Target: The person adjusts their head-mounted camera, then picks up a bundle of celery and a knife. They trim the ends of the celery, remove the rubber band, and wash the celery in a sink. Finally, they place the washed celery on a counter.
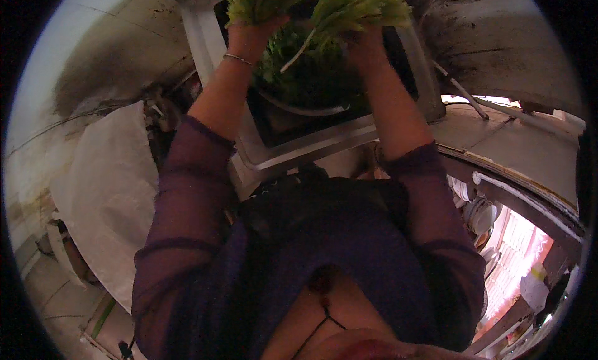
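Both hands are raised over a sink [261, 161] at the top of the head view. A bunch of leafy greens [261, 2] is in my left hand [254, 28], which has a thin bracelet at the wrist. My right hand [366, 40] grips another leafy bunch [359, 7], and a pale stalk [297, 51] hangs from it. The fingers of both hands are largely hidden by leaves. Below them, more dark greens [308, 79] lie in the basin, partly in shadow. A curved pale rim or stalk [308, 110] shows at their near edge; I cannot tell which.
A white cloth or sheet [107, 196] hangs at the left. Tiled counter [528, 140] runs along the right, with a pipe [460, 89] near the sink. Under it, stacked dishes [481, 215] stand beside a brightly lit opening. Stained wall [126, 47] rises at upper left.
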{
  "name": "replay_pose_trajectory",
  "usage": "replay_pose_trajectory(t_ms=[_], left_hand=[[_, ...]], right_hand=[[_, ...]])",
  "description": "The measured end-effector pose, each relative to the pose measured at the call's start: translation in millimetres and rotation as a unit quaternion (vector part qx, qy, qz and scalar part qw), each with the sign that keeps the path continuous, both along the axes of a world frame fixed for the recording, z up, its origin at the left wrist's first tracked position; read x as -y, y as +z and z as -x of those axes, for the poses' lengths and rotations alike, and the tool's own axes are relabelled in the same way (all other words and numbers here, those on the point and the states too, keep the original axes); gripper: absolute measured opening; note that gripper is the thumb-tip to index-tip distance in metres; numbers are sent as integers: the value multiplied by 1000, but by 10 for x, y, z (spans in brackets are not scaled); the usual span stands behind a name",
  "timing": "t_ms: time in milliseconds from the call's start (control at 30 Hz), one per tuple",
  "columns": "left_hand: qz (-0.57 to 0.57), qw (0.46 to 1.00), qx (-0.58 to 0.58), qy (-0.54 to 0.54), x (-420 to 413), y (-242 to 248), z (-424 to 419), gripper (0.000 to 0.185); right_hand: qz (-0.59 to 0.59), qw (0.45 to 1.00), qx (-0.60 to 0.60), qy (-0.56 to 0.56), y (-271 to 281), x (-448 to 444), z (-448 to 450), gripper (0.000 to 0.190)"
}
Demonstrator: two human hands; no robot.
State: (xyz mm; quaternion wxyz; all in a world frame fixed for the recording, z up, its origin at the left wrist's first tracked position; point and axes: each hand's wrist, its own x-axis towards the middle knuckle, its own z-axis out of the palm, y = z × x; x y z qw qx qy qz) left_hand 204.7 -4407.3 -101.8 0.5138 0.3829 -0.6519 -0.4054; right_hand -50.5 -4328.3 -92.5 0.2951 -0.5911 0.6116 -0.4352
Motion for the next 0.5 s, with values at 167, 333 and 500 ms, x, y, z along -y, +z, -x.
replay_pose_trajectory(t_ms=[167,333,500], left_hand=[[458,771,412,162,142,1108,-327,35],[-6,998,19,51,-73,2031,-580,33],[70,986,-149,-23,-158,2505,-643,28]], right_hand=[[48,935,349,22,1115,121,138,47],[113,828,536,119,2067,27,239,46],[132,733,626,230,2608,-158,281,46]])
